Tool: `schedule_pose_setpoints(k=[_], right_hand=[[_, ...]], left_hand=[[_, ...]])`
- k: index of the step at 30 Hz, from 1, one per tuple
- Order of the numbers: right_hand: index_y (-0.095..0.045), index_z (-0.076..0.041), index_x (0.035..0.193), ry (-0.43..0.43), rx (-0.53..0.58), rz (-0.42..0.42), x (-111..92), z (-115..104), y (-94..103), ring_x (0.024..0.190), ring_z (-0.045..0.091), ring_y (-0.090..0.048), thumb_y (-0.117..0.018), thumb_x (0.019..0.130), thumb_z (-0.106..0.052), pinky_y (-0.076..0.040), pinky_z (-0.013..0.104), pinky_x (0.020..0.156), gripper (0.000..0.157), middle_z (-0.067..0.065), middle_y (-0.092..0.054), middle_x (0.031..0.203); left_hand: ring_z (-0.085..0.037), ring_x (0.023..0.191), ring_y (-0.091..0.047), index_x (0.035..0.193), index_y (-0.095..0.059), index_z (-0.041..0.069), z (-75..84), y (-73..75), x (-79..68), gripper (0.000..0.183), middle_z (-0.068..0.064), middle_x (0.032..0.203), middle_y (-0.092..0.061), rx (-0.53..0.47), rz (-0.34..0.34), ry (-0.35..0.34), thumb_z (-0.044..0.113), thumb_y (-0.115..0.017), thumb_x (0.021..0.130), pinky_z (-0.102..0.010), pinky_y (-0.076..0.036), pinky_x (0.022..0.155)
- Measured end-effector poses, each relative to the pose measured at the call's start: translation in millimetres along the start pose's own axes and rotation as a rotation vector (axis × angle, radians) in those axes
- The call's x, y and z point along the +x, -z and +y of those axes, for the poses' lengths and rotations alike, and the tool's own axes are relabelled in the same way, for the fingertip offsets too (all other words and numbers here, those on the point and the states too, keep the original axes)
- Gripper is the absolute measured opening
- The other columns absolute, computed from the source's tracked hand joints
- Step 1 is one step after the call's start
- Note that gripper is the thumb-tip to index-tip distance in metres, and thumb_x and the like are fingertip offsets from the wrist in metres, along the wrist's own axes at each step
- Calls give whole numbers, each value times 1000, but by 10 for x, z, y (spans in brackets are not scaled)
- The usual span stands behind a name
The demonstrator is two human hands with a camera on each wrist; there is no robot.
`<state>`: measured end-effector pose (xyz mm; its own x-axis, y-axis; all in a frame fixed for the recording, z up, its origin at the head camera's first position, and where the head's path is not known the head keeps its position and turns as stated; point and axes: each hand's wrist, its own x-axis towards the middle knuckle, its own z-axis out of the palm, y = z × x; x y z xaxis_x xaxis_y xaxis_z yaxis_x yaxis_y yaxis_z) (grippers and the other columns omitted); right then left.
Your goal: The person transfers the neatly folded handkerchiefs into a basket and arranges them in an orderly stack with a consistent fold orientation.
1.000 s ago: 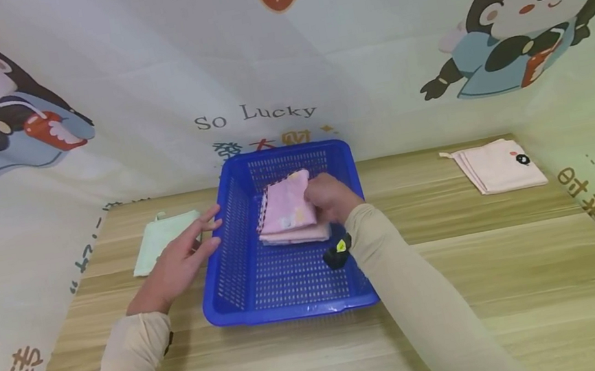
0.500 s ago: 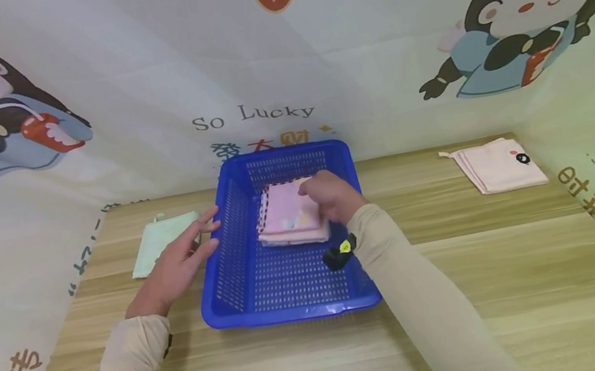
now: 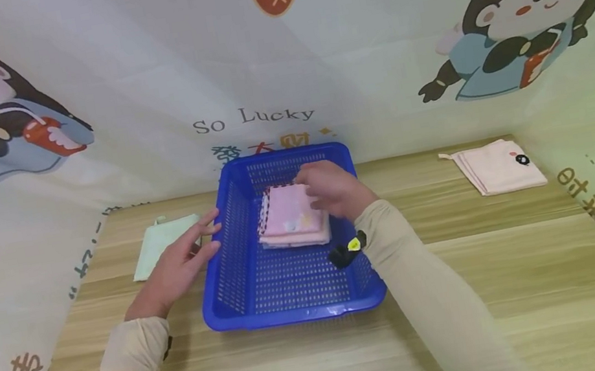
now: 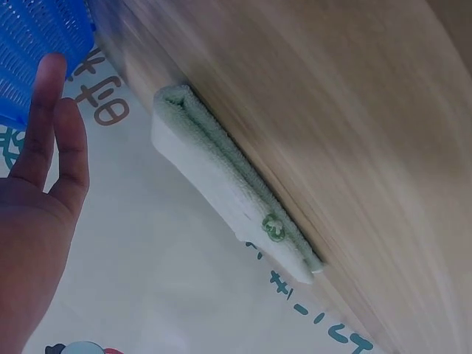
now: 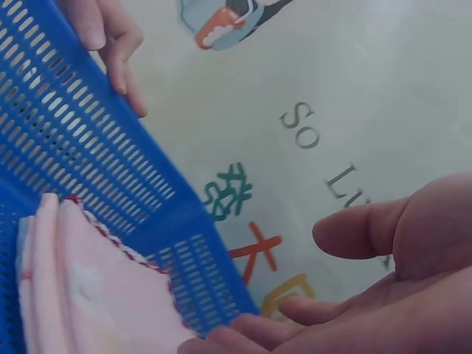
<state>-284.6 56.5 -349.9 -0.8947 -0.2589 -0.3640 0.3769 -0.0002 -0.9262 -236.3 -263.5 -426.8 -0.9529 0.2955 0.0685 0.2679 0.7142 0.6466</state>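
Note:
A blue plastic basket [image 3: 295, 314] stands in the middle of the table, with a small stack of folded towels inside. On top lies a pink towel [image 3: 291, 207] with a dark-and-light stitched edge; a paler folded towel [image 3: 299, 238] shows under it. My right hand [image 3: 336, 189] hovers at the stack's right side. In the right wrist view its thumb and fingers are apart, with nothing between them. My left hand [image 3: 178, 266] touches the basket's left rim with extended fingers, holding nothing. Just behind it lies a folded pale green towel [image 4: 221, 177].
On the right of the wooden table [image 3: 468, 288] lies a folded pale pink towel [image 3: 498, 168] with a small black motif and a hanging loop. A printed cloth backdrop [image 3: 384, 33] rises close behind the basket and along both sides.
The right hand has let go of the pink towel and drawn slightly away to the right. The towel's raised right side now lies flat on the stack. The left hand stays put.

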Motion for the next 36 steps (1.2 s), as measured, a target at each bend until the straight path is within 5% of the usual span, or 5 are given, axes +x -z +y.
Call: schedule_pose_setpoints(k=[9,16,24,36], right_hand=[[-34,-2,156,97,-91,-18,-131,-151,63,142,38,-48,-46,105,-11,-40,54,119,53,21,-44,157],[-46,-1,145,152,-192,22,-117,-129,108,129,37,-61,-50,105,-13,-53,46,108,42,20,-54,145],[-49,-2,141,284,-344,90,-235,-164,350,119,32,-63,-47,105,-14,-56,44,103,38,18,-55,138],[-48,2,141,306,-432,119,-343,-173,749,121,34,-61,-45,104,-14,-56,45,103,40,22,-55,139]], left_hand=[[-20,102,-66,141,-55,29,25,18,24,43,13,164,-38,5,-9,-3,52,-49,105,-38,-52,90],[-22,98,-67,157,-36,40,25,30,-8,56,0,156,-52,3,-20,33,53,-50,104,-36,-53,86],[-24,102,-67,158,-28,49,19,31,13,59,-2,152,-57,-4,-31,43,56,-49,103,-39,-52,89],[-23,102,-68,157,-30,48,23,29,5,58,-1,151,-57,-10,-29,48,57,-49,103,-41,-51,92]])
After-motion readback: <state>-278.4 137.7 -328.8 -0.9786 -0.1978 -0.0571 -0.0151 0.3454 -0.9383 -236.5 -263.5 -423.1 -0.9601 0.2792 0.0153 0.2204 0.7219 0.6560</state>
